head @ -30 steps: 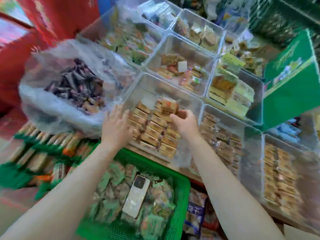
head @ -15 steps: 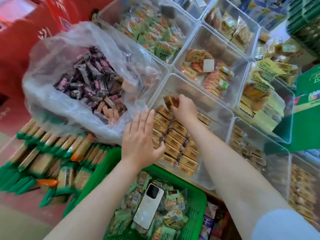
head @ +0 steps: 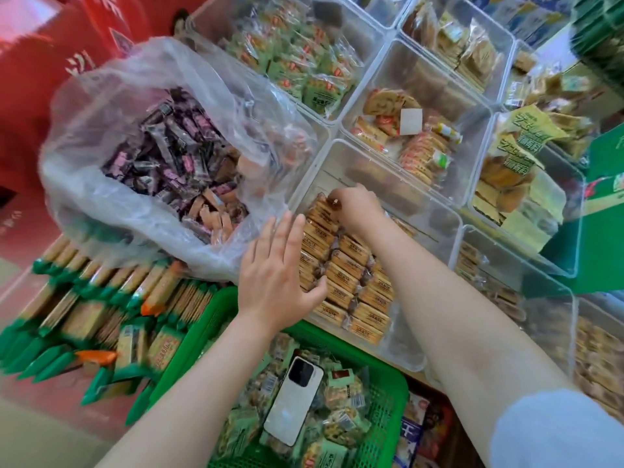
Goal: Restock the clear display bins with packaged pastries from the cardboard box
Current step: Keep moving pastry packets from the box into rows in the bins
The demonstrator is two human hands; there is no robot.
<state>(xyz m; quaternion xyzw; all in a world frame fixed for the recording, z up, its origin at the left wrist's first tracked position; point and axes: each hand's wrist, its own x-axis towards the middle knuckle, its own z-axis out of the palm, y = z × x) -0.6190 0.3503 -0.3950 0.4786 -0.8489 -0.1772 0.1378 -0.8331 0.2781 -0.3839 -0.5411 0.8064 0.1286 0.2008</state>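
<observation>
A clear display bin (head: 439,211) in the middle holds neat rows of orange-wrapped pastries (head: 351,275). My right hand (head: 358,206) reaches into its far end, fingers closed on an orange-wrapped pastry at the top of the row. My left hand (head: 280,275) hovers flat with fingers spread over the bin's near left edge, its thumb touching the packets and holding nothing. A clear plastic bag (head: 101,157) of purple and brown wrapped pastries lies to the left. No cardboard box shows.
Other clear bins hold green packets (head: 304,62), orange round biscuits (head: 412,136) and yellow-green packs (head: 516,157). A green basket (head: 388,383) below holds snack packets and a white phone (head: 293,400). Green-ended stick packs (head: 84,305) lie at left. A green sign (head: 604,211) stands right.
The view has shifted closer and leftward. My right hand has moved from the bin's middle to its far end. My left hand has risen and spread flat over the near edge.
</observation>
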